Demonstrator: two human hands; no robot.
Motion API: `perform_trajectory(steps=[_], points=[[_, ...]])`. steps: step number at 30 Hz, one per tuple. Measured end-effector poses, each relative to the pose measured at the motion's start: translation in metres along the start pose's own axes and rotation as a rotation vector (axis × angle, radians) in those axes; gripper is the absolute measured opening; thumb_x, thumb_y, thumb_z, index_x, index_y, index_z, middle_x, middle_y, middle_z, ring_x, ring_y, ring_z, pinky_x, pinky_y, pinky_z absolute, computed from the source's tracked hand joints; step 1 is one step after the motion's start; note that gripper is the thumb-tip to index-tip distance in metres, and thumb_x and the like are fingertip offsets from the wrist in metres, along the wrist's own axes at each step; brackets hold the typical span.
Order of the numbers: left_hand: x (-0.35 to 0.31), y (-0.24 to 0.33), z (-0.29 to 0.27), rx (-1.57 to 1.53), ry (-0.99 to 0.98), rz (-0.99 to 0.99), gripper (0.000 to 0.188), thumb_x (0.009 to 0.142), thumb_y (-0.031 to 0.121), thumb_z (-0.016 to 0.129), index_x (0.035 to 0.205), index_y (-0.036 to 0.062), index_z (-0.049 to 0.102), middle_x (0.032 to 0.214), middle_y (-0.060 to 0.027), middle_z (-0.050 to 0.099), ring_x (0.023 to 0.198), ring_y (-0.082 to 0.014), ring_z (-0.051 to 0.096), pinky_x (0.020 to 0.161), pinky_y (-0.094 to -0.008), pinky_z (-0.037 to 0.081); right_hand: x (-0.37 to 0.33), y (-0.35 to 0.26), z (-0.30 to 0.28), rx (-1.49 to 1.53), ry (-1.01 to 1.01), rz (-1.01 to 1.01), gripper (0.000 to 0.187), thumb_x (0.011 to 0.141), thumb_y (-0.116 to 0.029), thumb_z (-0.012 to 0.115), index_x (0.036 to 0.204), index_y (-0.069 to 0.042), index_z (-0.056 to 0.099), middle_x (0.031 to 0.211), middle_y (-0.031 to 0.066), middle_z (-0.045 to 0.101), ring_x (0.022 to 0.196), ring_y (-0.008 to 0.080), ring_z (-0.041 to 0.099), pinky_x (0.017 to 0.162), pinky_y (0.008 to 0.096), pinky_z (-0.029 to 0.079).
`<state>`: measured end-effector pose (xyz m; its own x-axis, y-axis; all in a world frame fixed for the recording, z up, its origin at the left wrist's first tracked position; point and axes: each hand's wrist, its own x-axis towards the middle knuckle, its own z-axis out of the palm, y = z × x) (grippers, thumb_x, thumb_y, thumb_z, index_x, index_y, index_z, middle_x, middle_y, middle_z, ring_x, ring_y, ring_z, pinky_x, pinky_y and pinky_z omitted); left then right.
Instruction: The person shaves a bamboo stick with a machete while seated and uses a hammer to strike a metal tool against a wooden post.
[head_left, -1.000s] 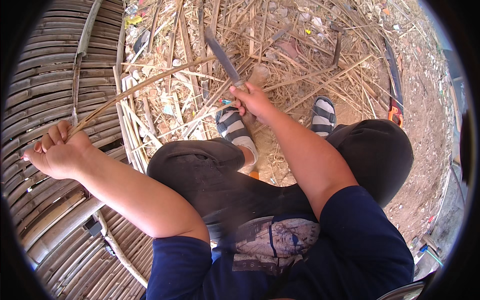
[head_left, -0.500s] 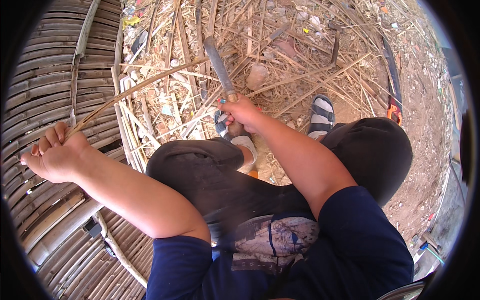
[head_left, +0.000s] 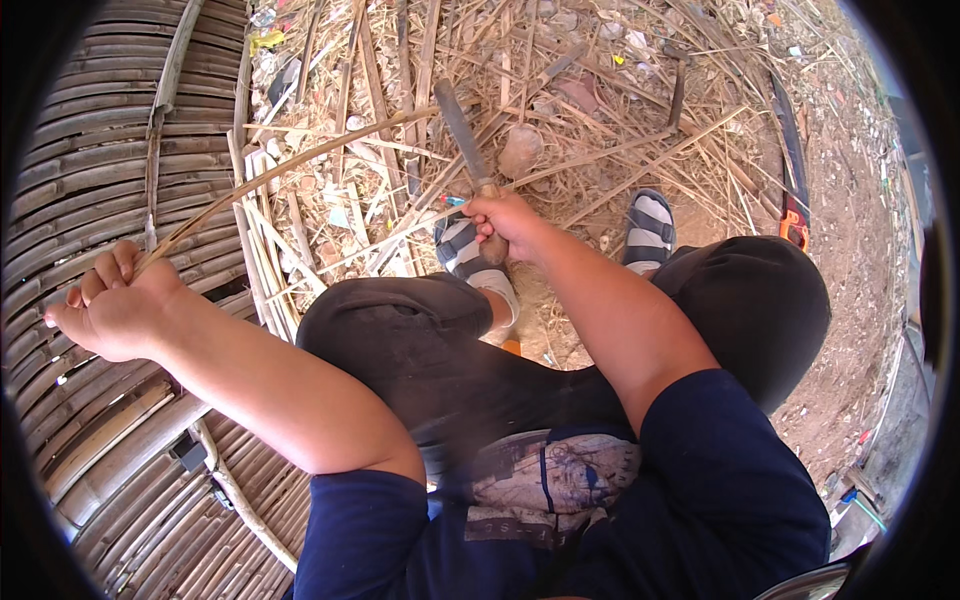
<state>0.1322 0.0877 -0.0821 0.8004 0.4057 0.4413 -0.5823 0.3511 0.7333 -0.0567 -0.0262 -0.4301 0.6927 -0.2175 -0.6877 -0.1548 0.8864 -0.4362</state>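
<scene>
My left hand [head_left: 122,300], out at the far left, is closed around one end of a long thin bamboo strip [head_left: 290,172]. The strip slants up and to the right, its far end close to the blade of a machete [head_left: 462,130]. Whether strip and blade touch, I cannot tell. My right hand [head_left: 503,222] grips the machete by its wooden handle [head_left: 489,248], above my left foot. The dark, straight blade points away from me and slightly left.
Split bamboo pieces [head_left: 262,245] and shavings litter the ground ahead. A slatted bamboo wall or platform [head_left: 100,130] runs along the left. Right of my knee lies a saw with an orange handle [head_left: 794,228]. A hammer-like tool [head_left: 678,90] and a stone [head_left: 520,150] sit among the scraps.
The machete and my right hand have shifted a little to the right, the blade leaning slightly more to the left. My left hand still holds the strip, nearly unmoved.
</scene>
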Motion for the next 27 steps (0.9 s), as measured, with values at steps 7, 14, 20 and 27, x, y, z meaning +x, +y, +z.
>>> perform_trajectory(steps=[7,14,20,27], points=[[0.006,-0.003,-0.006,0.005,-0.020,-0.012,0.032,0.103,0.032,0.056,0.084,0.0096,0.042,0.057,0.0043,0.018,0.050,-0.0119,0.017,0.049,-0.0298,0.019,0.005,-0.002,0.003,-0.042,-0.076,-0.005,0.024,0.085,-0.005,0.070,0.100,-0.006,0.052,0.072,0.0002,0.053,0.054,0.0091,0.051,0.053,0.0289,0.051],[0.009,-0.004,-0.007,-0.002,-0.006,-0.014,0.033,0.103,0.034,0.055,0.084,0.0107,0.041,0.056,0.0047,0.017,0.050,-0.0120,0.016,0.049,-0.0298,0.019,-0.005,-0.006,0.012,-0.075,-0.068,0.009,0.024,0.085,-0.008,0.072,0.100,-0.006,0.052,0.074,-0.0001,0.054,0.054,0.0084,0.051,0.053,0.0292,0.052],[0.007,-0.004,-0.007,0.017,0.032,-0.024,0.032,0.103,0.031,0.055,0.082,0.0106,0.041,0.057,0.0045,0.017,0.051,-0.0129,0.016,0.049,-0.0301,0.018,-0.004,-0.003,0.015,0.073,-0.172,0.081,0.014,0.087,-0.008,0.070,0.089,-0.007,0.056,0.071,-0.0017,0.054,0.054,0.0068,0.049,0.057,0.0289,0.050],[0.012,-0.006,-0.010,0.023,0.036,-0.025,0.033,0.103,0.031,0.054,0.082,0.0097,0.040,0.059,0.0036,0.016,0.053,-0.0134,0.016,0.049,-0.0309,0.018,-0.004,-0.001,0.018,0.020,-0.104,0.024,0.013,0.086,-0.007,0.069,0.090,-0.006,0.056,0.071,-0.0013,0.053,0.053,0.0071,0.048,0.055,0.0292,0.049]])
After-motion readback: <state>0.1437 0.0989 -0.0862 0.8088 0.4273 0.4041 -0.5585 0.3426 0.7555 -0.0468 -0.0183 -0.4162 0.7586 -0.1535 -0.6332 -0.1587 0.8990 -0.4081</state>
